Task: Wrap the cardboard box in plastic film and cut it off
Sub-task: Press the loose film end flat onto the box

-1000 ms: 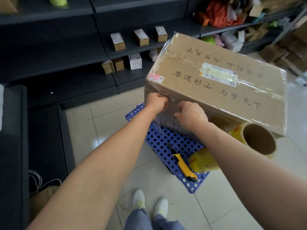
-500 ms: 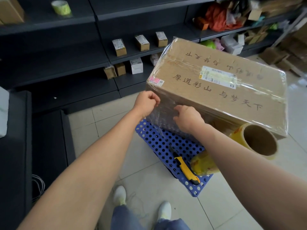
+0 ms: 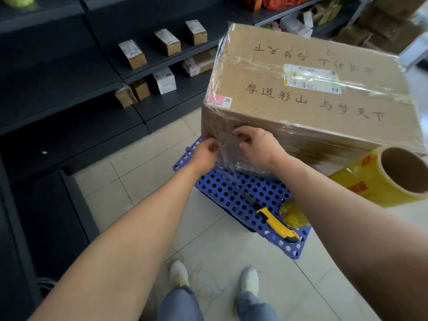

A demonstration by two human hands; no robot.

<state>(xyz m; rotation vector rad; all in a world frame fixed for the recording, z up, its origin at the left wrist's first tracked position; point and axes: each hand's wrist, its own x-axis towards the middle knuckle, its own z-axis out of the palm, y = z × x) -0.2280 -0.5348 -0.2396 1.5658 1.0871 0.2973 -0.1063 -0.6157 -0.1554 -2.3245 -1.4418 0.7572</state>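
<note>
A large cardboard box point(image 3: 308, 105) wrapped in clear plastic film stands on a blue perforated platform point(image 3: 234, 193). At its near left corner a loose strip of film point(image 3: 225, 156) hangs off the box. My left hand point(image 3: 205, 154) pinches that strip from the left. My right hand point(image 3: 257, 144) grips the film against the box's near side, fingers curled. A yellow roll of film point(image 3: 382, 179) with a cardboard core lies at the right, beside the box. A yellow utility knife point(image 3: 276, 224) lies on the platform's near edge.
Dark shelving point(image 3: 69, 93) with small parcels point(image 3: 132, 54) runs along the left and back. More boxes are piled at the far right point(image 3: 382, 26). A second yellow roll point(image 3: 293, 214) sits by the knife. My feet point(image 3: 215, 276) stand on tiled floor below.
My left hand has dropped from the box's upper left edge to the lower corner and now pinches loose film. My right hand shifted slightly left along the near side.
</note>
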